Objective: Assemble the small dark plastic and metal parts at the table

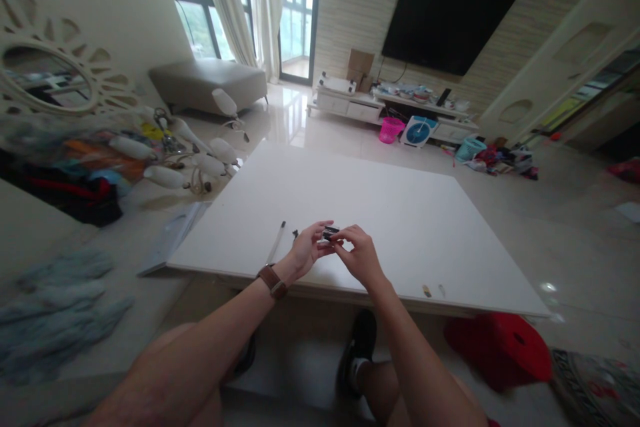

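Observation:
Above the front part of a white tabletop (380, 200), both hands meet at a small black and pale object (330, 232) too small to name. My left hand (306, 250), with a brown-strapped watch on the wrist, holds it between curled fingers. From the other side my right hand (361, 255) pinches it between thumb and fingertips. Left of the hands lies a slim pale stick with a dark tip (277, 242), pen-like in shape. Beside it is a tiny black piece (295, 234). A small brownish piece (427, 291) and a small whitish piece (442, 290) lie near the front right edge.
A red stool (500, 350) stands by the table's front right corner. To the left are a lamp with several white shades (205, 163), a flat panel (175, 237) and heaped fabric (60, 307). A pink basket (391, 130) and a blue fan (419, 131) sit beyond the table.

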Demonstrator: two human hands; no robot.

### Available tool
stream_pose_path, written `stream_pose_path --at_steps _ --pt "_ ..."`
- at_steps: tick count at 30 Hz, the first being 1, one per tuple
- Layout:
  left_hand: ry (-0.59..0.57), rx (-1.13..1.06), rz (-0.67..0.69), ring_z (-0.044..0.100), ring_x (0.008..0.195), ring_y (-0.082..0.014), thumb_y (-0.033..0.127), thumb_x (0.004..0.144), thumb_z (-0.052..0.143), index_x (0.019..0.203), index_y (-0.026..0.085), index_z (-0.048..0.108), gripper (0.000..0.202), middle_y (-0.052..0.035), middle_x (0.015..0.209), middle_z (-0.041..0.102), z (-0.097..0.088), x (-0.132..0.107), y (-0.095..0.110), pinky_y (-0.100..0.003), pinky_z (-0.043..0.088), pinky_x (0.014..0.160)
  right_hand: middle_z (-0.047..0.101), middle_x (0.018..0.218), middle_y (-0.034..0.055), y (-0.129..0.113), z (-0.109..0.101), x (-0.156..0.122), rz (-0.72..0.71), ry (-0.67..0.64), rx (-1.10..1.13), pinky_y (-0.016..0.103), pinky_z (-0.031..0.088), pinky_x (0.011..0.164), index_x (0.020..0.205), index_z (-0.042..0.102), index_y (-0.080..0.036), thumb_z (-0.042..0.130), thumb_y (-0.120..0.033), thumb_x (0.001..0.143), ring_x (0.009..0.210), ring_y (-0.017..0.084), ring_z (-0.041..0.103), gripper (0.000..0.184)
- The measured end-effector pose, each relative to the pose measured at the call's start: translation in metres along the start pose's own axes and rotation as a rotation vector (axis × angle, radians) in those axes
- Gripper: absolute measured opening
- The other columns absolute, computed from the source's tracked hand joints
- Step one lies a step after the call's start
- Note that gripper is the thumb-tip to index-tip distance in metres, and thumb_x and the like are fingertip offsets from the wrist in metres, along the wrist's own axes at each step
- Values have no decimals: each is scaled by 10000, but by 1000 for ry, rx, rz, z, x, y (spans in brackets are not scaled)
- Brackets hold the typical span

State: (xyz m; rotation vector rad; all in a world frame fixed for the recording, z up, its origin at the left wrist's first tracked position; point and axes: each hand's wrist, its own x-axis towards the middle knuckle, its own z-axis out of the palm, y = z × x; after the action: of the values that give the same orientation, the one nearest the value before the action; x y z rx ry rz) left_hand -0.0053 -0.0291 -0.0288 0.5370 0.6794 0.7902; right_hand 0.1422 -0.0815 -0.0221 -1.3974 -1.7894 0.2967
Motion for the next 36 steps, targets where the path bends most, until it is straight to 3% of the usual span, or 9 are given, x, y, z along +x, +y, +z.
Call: stream_pose_path --at_steps 6,11,16,28,36 --pt "6 32 29 667 654 -155 183 846 545 1125 115 645 305 -77 814 695 -1 -1 -3 -282 568 645 689 849 42 1 3 -4 -52 -55 -20 371 493 790 889 726 -250 633 -93 844 861 228 579 188" --pt "-6 68 46 701 746 -178 76 777 550 1143 120 629 376 -95 890 713 -1 -1 -3 -345 596 755 648 884 50 0 -1 -3 20 65 -17 351 491 766 950 711 -239 611 -139 868 889 221 582 163" --pt "-7 116 40 735 843 -199 3 743 586 1146 140 615 426 -121 1025 723 1 -3 0 -302 589 774 630 891 48 -1 -4 0 163 205 17 316 480 696 895 674 -214 590 -154 858 848 200 588 110" --pt "-34 122 87 720 820 -189 -24 734 638 1135 115 625 425 -133 977 728 1 -4 -4 -303 587 765 633 900 50 -1 -1 -2 176 185 13 319 479 692 879 650 -214 577 -172 857 851 201 589 87" --pt "-82 -74 65 710 864 -209 186 889 539 1034 99 678 219 -154 1028 732 1 0 3 -375 586 839 639 931 52 -2 -1 0 182 197 36 316 482 692 960 636 -211 566 -185 869 851 196 598 118"
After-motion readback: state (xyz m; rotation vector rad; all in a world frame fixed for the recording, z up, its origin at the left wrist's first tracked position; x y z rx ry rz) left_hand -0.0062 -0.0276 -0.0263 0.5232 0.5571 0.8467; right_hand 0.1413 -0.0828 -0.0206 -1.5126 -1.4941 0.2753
